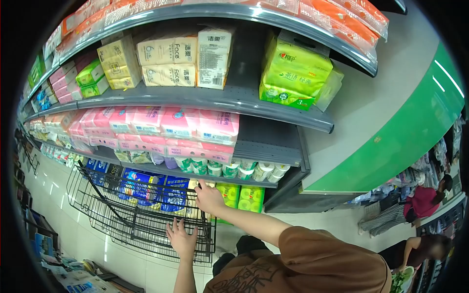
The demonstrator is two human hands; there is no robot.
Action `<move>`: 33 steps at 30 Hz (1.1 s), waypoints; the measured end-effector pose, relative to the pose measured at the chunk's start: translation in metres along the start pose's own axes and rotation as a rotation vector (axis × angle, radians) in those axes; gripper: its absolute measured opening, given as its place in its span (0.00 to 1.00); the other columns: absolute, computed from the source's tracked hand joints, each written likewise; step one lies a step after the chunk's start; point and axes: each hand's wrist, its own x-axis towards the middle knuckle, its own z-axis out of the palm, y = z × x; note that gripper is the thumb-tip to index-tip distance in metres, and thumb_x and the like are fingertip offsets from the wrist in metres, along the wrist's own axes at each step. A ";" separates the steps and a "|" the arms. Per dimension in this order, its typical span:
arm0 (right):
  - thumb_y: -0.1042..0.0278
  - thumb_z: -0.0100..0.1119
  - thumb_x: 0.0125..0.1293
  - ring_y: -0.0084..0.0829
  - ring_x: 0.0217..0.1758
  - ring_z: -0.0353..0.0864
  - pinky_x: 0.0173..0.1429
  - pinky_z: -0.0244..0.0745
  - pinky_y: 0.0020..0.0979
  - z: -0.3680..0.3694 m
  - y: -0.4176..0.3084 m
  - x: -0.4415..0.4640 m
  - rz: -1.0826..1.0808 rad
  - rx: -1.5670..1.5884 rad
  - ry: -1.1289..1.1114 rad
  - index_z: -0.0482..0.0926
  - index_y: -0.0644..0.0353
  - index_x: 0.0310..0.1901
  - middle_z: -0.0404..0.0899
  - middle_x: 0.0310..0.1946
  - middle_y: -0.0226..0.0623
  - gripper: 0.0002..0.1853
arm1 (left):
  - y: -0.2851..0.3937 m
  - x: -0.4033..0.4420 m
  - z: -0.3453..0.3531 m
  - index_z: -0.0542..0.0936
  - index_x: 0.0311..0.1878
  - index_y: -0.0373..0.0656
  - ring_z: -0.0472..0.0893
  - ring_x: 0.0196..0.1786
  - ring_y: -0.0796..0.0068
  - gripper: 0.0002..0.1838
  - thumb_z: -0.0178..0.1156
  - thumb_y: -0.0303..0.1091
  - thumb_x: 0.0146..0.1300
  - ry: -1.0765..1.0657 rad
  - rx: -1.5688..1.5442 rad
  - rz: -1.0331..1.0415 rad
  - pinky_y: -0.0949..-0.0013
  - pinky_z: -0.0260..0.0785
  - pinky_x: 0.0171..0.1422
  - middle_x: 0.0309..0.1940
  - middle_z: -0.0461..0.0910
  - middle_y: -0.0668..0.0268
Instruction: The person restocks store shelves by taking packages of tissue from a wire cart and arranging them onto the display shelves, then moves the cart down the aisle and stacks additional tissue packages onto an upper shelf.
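Observation:
A black wire shopping cart [122,215] stretches to the left in front of me, with no goods visible inside it. My right hand [209,197] is closed round the cart's black frame at its upper right corner, on the shelf side. My left hand [181,240] lies over the near end of the cart, fingers spread and pointing up. It holds nothing, and I cannot tell whether the fingertips touch the wires.
Shelves beside the cart hold pink tissue packs [181,124], a green tissue pack [295,71], toilet rolls [215,169] and blue packs [176,195]. A grey shelf edge [195,101] juts out. Two people [422,202] are at the right. White tiled floor [58,195] shows at left.

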 end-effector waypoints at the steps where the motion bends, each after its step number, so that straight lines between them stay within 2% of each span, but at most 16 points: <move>1: 0.67 0.65 0.57 0.44 0.41 0.86 0.49 0.81 0.44 -0.001 0.000 0.000 0.009 -0.003 -0.015 0.80 0.62 0.46 0.70 0.58 0.49 0.16 | 0.000 0.000 0.000 0.79 0.62 0.43 0.62 0.76 0.40 0.35 0.74 0.50 0.52 0.000 0.003 0.000 0.39 0.52 0.80 0.70 0.72 0.54; 5: 0.65 0.64 0.58 0.42 0.41 0.86 0.51 0.81 0.44 -0.002 0.001 -0.001 0.022 0.003 -0.048 0.80 0.61 0.47 0.70 0.62 0.50 0.16 | 0.001 0.000 -0.001 0.79 0.62 0.44 0.61 0.76 0.40 0.36 0.74 0.52 0.52 -0.004 -0.002 -0.004 0.39 0.51 0.81 0.70 0.72 0.54; 13: 0.64 0.64 0.58 0.42 0.42 0.87 0.51 0.80 0.44 0.005 0.013 0.000 0.000 0.175 0.063 0.82 0.62 0.46 0.72 0.62 0.48 0.15 | 0.005 0.003 0.005 0.77 0.65 0.48 0.61 0.77 0.42 0.36 0.72 0.53 0.54 -0.046 0.080 -0.017 0.42 0.53 0.80 0.73 0.70 0.59; 17: 0.65 0.63 0.59 0.42 0.41 0.86 0.52 0.80 0.44 -0.009 0.012 -0.001 0.041 0.246 0.049 0.83 0.62 0.44 0.73 0.61 0.46 0.14 | 0.009 0.004 0.010 0.78 0.64 0.46 0.61 0.77 0.41 0.36 0.73 0.52 0.54 -0.075 0.118 -0.036 0.42 0.53 0.80 0.73 0.70 0.58; 21: 0.66 0.63 0.59 0.43 0.45 0.86 0.52 0.79 0.44 -0.003 0.020 -0.001 0.038 0.394 0.109 0.83 0.62 0.47 0.74 0.60 0.46 0.15 | 0.003 0.005 0.015 0.78 0.64 0.45 0.61 0.76 0.39 0.35 0.73 0.50 0.54 -0.090 0.157 -0.006 0.41 0.54 0.79 0.73 0.70 0.57; 22: 0.68 0.62 0.61 0.46 0.45 0.85 0.54 0.78 0.45 -0.005 0.022 -0.001 0.031 0.440 0.088 0.82 0.62 0.52 0.74 0.61 0.46 0.17 | 0.005 0.005 0.015 0.78 0.64 0.45 0.62 0.76 0.39 0.35 0.73 0.50 0.54 -0.096 0.144 -0.002 0.42 0.55 0.79 0.73 0.70 0.57; 25: 0.68 0.59 0.67 0.47 0.51 0.83 0.57 0.77 0.46 -0.015 0.039 -0.009 -0.065 0.654 0.184 0.81 0.60 0.56 0.73 0.64 0.48 0.17 | -0.010 0.012 0.020 0.79 0.62 0.42 0.66 0.73 0.38 0.28 0.71 0.43 0.61 -0.096 0.086 0.087 0.42 0.57 0.77 0.68 0.73 0.47; 26: 0.68 0.58 0.70 0.51 0.59 0.79 0.64 0.74 0.46 -0.017 0.051 -0.017 -0.087 0.824 0.280 0.77 0.60 0.62 0.72 0.66 0.50 0.20 | -0.011 0.015 0.022 0.79 0.61 0.40 0.68 0.72 0.42 0.24 0.68 0.39 0.64 -0.049 -0.093 -0.039 0.45 0.60 0.76 0.67 0.74 0.47; 27: 0.69 0.59 0.70 0.54 0.63 0.75 0.69 0.70 0.46 -0.017 0.068 -0.028 -0.029 0.809 0.321 0.75 0.60 0.63 0.71 0.66 0.51 0.21 | -0.003 0.018 0.018 0.79 0.61 0.38 0.71 0.71 0.46 0.21 0.65 0.34 0.68 -0.001 -0.271 -0.163 0.48 0.62 0.75 0.65 0.76 0.47; 28: 0.70 0.59 0.70 0.52 0.65 0.75 0.71 0.67 0.44 -0.012 0.090 -0.045 0.066 0.871 0.390 0.75 0.60 0.63 0.71 0.66 0.50 0.21 | -0.013 0.020 0.031 0.78 0.62 0.35 0.75 0.68 0.58 0.18 0.60 0.29 0.72 0.126 -0.543 -0.285 0.57 0.67 0.71 0.64 0.77 0.51; 29: 0.71 0.60 0.70 0.49 0.64 0.77 0.70 0.70 0.43 0.001 0.122 -0.062 0.134 0.948 0.329 0.75 0.61 0.63 0.73 0.65 0.49 0.20 | 0.020 0.025 0.017 0.76 0.62 0.33 0.77 0.64 0.64 0.18 0.59 0.27 0.72 0.194 -0.646 -0.359 0.62 0.71 0.67 0.61 0.78 0.55; 30: 0.71 0.61 0.69 0.44 0.62 0.79 0.68 0.72 0.40 0.018 0.157 -0.083 0.303 1.145 0.152 0.75 0.62 0.62 0.75 0.63 0.48 0.21 | 0.050 0.029 0.008 0.76 0.62 0.34 0.77 0.63 0.65 0.17 0.58 0.25 0.72 0.259 -0.639 -0.267 0.63 0.71 0.66 0.60 0.78 0.56; 31: 0.72 0.59 0.69 0.41 0.58 0.82 0.64 0.76 0.38 0.049 0.195 -0.106 0.501 1.166 -0.023 0.74 0.63 0.64 0.79 0.60 0.47 0.22 | 0.080 0.034 -0.001 0.76 0.62 0.35 0.78 0.62 0.66 0.17 0.58 0.24 0.72 0.321 -0.629 -0.173 0.64 0.72 0.64 0.60 0.78 0.57; 32: 0.68 0.58 0.70 0.41 0.54 0.85 0.58 0.79 0.38 0.100 0.248 -0.142 0.444 0.879 -0.054 0.77 0.64 0.61 0.83 0.55 0.46 0.20 | 0.118 0.041 -0.016 0.76 0.60 0.36 0.78 0.61 0.68 0.16 0.58 0.23 0.71 0.298 -0.605 -0.077 0.64 0.73 0.63 0.59 0.77 0.58; 33: 0.60 0.57 0.70 0.42 0.53 0.86 0.53 0.80 0.39 0.125 0.299 -0.176 0.610 0.947 -0.376 0.81 0.64 0.55 0.85 0.50 0.48 0.19 | 0.158 0.051 -0.031 0.76 0.59 0.37 0.78 0.60 0.69 0.15 0.57 0.21 0.71 0.276 -0.583 0.021 0.65 0.73 0.62 0.59 0.77 0.59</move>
